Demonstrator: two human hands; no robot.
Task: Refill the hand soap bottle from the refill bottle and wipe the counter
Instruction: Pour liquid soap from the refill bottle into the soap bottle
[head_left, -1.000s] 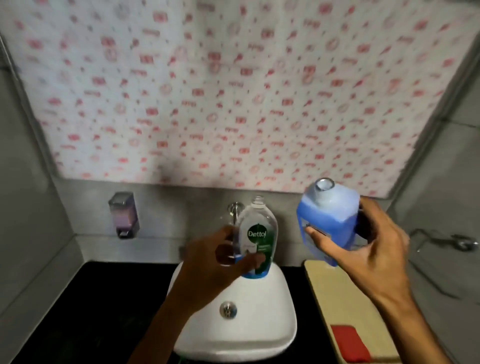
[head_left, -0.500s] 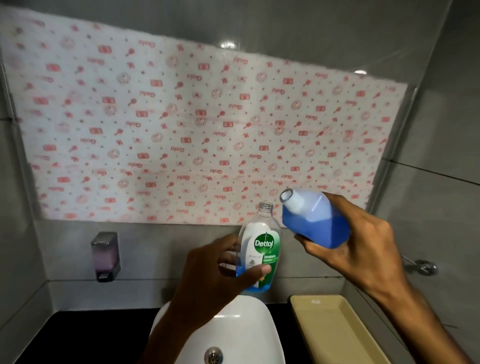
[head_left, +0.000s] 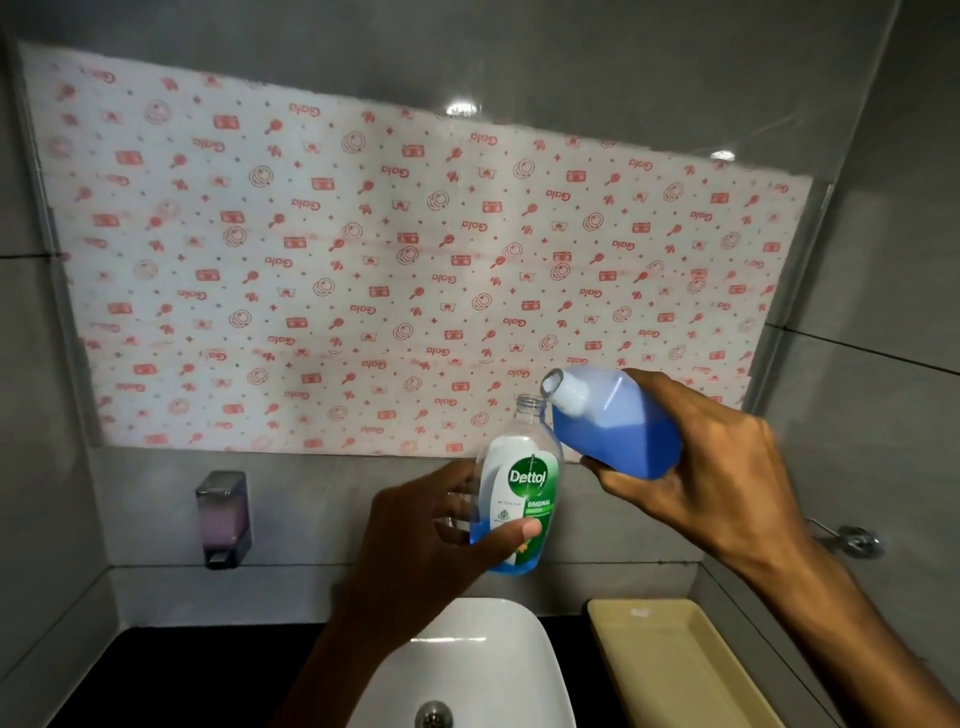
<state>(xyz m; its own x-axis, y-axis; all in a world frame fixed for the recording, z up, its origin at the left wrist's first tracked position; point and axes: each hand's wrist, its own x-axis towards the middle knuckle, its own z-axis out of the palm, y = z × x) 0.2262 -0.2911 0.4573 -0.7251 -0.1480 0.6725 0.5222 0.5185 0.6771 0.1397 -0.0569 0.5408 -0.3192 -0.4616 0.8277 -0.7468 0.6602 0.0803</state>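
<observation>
My left hand (head_left: 415, 551) grips a clear hand soap bottle (head_left: 519, 483) with a green and white Dettol label, upright and uncapped, a little blue liquid at its bottom. My right hand (head_left: 711, 467) holds the refill bottle (head_left: 613, 421), translucent and partly full of blue liquid, tilted to the left. Its open white spout sits just above and right of the soap bottle's open neck. No stream of liquid shows between them. Both bottles are held in the air above the white basin (head_left: 467, 670).
A black counter (head_left: 182, 680) surrounds the basin. A beige tray (head_left: 675, 670) lies at the right. A wall soap dispenser (head_left: 223, 517) hangs at the left, a metal hook (head_left: 857, 540) at the right. Red-patterned white paper (head_left: 363, 260) covers the wall behind.
The refill bottle went from upright to tilted left, its spout now close over the soap bottle's neck. My view has risen, so the basin and tray sit lower in the frame.
</observation>
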